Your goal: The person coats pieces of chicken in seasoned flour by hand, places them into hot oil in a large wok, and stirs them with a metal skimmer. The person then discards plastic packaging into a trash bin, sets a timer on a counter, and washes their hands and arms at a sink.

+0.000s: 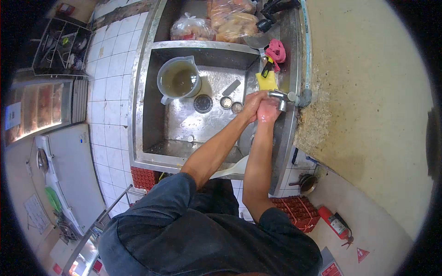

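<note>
Under the metal tap [280, 96] on the right side of the sink, my two hands are pressed together. My left hand [252, 105] lies against my right hand with its fingers bent over it. Wet and shiny, my right hand [268, 112] sits below the spout, its fingers mostly hidden by the tap and the other hand. A yellow cloth or sponge [266, 81] is just beyond them, beside a black-handled tool [267, 67] and a pink cloth [276, 50].
A clear jug [193, 82] of murky liquid stands in the steel sink [184, 133], near the drain [203, 104] and two small round metal pieces [226, 102]. Plastic bags of pale meat [237, 25] fill the far basin. A white handle-like object [232, 169] crosses the front rim.
</note>
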`<state>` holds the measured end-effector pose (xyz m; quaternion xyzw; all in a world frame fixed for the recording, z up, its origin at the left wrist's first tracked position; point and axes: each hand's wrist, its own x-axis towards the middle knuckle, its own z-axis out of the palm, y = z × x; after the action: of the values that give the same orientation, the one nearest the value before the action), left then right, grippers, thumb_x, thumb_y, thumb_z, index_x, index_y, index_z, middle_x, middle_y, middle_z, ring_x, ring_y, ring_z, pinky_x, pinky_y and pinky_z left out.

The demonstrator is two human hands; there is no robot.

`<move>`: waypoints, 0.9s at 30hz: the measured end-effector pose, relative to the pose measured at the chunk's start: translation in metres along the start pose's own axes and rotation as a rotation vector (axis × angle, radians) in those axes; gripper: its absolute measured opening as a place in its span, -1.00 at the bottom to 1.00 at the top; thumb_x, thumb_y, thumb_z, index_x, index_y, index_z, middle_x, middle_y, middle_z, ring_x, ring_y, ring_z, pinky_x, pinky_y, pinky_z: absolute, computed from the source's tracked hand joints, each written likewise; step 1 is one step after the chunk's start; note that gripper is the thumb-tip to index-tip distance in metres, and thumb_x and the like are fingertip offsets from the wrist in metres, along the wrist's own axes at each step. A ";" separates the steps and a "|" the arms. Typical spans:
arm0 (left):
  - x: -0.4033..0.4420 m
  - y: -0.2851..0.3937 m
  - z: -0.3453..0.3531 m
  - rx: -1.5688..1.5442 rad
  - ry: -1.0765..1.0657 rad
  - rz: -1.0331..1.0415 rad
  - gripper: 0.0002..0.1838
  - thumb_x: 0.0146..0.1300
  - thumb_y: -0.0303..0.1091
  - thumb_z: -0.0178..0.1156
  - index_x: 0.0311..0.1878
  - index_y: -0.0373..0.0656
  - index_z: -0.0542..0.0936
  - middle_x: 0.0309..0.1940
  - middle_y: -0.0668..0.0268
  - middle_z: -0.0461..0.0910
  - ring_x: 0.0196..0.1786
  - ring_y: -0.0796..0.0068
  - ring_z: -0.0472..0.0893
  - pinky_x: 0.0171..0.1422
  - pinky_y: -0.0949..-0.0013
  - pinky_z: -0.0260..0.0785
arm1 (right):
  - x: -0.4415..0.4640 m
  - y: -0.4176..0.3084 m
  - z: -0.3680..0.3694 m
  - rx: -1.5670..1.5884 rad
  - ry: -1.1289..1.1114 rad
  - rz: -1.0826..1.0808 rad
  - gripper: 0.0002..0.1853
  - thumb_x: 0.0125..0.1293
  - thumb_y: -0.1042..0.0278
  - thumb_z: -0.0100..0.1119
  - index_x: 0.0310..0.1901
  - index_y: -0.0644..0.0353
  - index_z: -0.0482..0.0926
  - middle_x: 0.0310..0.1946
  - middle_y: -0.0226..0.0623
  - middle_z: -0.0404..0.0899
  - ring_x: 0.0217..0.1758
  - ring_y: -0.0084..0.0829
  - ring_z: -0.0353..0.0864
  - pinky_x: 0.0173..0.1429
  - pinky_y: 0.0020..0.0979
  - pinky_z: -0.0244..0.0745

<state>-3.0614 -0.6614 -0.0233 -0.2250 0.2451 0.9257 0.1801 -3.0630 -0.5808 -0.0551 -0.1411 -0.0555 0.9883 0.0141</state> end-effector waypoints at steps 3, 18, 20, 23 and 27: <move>-0.013 0.013 0.013 -0.029 -0.073 -0.016 -0.76 0.26 -0.48 0.10 -0.03 -0.34 0.58 -0.15 0.23 0.64 -0.16 0.41 0.65 -0.05 0.40 0.53 | 0.001 -0.002 0.004 0.005 0.009 0.012 -0.64 0.38 0.20 -0.07 0.07 0.27 0.45 0.06 -0.16 0.50 0.18 -0.24 0.45 0.34 -0.19 0.29; 0.003 -0.006 0.021 0.998 0.184 0.678 -0.60 -0.11 -0.52 0.32 -0.09 -0.29 0.61 -0.44 0.10 0.65 -0.40 0.31 0.65 -0.26 0.32 0.48 | -0.009 -0.007 0.012 0.115 -0.124 0.168 -0.49 0.39 0.30 -0.10 0.30 0.39 0.27 0.30 0.00 0.33 0.44 -0.16 0.25 0.54 -0.17 0.07; 0.004 -0.010 0.022 0.771 0.143 0.635 -0.61 -0.05 -0.52 0.31 -0.05 -0.27 0.60 -0.40 0.19 0.66 -0.38 0.38 0.64 -0.24 0.38 0.50 | -0.005 -0.008 0.019 0.112 -0.128 0.169 -0.49 0.39 0.31 -0.10 0.31 0.39 0.27 0.31 0.00 0.33 0.44 -0.16 0.24 0.54 -0.18 0.06; -0.009 -0.005 0.031 0.554 -0.006 0.335 -0.50 0.12 -0.51 0.21 0.20 -0.18 0.53 0.14 0.24 0.58 0.11 0.43 0.59 0.16 0.37 0.45 | 0.008 -0.008 0.029 0.132 -0.161 0.185 -0.49 0.39 0.32 -0.10 0.31 0.39 0.26 0.31 0.00 0.33 0.44 -0.16 0.24 0.54 -0.18 0.06; -0.057 0.004 0.063 0.070 -0.139 0.253 -0.45 0.21 -0.45 0.19 0.29 -0.15 0.37 0.16 0.32 0.49 0.11 0.42 0.53 0.18 0.34 0.44 | 0.011 -0.006 0.034 0.182 -0.189 0.217 -0.49 0.39 0.33 -0.10 0.31 0.39 0.26 0.31 0.00 0.32 0.44 -0.17 0.24 0.54 -0.18 0.06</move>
<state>-3.0361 -0.6435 0.0558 -0.1212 0.2903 0.9453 0.0864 -3.0828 -0.5783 -0.0247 -0.0508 0.0487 0.9939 -0.0854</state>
